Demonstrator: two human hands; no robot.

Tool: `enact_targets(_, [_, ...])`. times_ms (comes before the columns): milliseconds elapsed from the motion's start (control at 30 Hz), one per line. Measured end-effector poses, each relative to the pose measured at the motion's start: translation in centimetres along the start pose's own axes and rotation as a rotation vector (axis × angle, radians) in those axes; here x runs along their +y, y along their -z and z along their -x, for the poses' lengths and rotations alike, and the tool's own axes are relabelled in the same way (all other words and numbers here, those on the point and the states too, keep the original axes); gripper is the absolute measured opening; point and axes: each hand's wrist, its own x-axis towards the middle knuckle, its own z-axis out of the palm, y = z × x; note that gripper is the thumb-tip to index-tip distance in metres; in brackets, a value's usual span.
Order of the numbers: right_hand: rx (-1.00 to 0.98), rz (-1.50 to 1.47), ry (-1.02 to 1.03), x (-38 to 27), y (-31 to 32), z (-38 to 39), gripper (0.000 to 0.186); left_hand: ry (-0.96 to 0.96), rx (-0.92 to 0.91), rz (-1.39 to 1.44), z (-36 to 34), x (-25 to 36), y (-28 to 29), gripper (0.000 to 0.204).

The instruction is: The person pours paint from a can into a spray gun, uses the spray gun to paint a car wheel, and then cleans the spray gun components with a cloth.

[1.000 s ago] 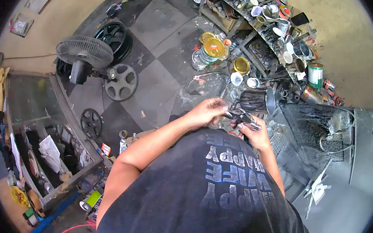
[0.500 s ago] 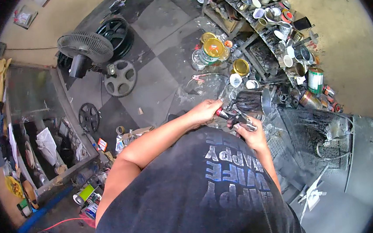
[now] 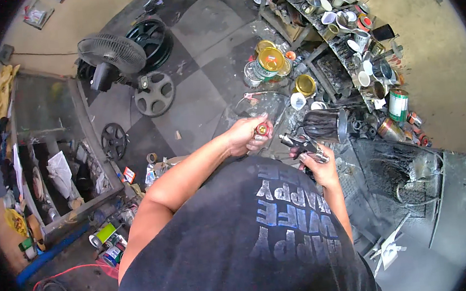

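Note:
In front of my chest, my left hand [image 3: 243,137] is closed around a small round red fitting [image 3: 263,129] with a brass-coloured centre, its end turned up toward me. To the right, my right hand [image 3: 321,168] grips a dark and silver spray gun [image 3: 304,144], whose metal end points up and left toward the left hand. A gap separates the fitting from the spray gun. Just beyond the right hand lies a blackened cylindrical can [image 3: 322,126] on its side.
Paint cans [image 3: 271,59] with golden lids stand on the floor ahead. A cluttered bench [image 3: 346,49] of cups and tins runs along the right. Ahead left are a fan [image 3: 111,54] and wheel covers [image 3: 155,94]. A cabinet [image 3: 83,152] stands left, a grey panel [image 3: 456,199] right.
The red fitting and the spray gun, close together before, are now apart. My left hand has turned the fitting's end upward, and the view has shifted slightly.

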Motion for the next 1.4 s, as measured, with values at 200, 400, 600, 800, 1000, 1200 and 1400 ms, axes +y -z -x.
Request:
enact_targets(200, [-0.062,-0.058,0.056,-0.1,0.5,0.2,0.032,-0.021,-0.123,0.017,0.3,0.0,-0.3,0.053])
enact_targets(400, [-0.07,-0.062,0.06,-0.2,0.9,0.4,0.035,-0.096,-0.026,-0.155,0.2,-0.6,-0.8,0.043])
enact_targets(600, [-0.076,-0.075,0.082,0.3,1.5,0.4,0.039,-0.186,0.017,-0.411,0.3,-1.0,-2.1,0.018])
enact_targets(800, [-0.057,-0.091,0.081,0.2,1.2,0.3,0.041,-0.421,0.068,-0.739,-0.3,-2.1,-2.1,0.009])
enact_targets(1000, [-0.035,-0.082,0.068,0.4,1.2,0.3,0.041,-0.204,0.211,-0.056,0.3,-1.5,-2.9,0.014])
enact_targets(1200, [-0.026,-0.084,0.073,0.2,1.0,0.4,0.04,-0.125,0.033,0.186,1.5,-0.9,-1.9,0.033])
enact_targets(1400, [-0.026,-0.092,0.069,0.4,1.0,0.2,0.039,-0.14,0.035,0.182,1.6,-1.0,-1.6,0.035])
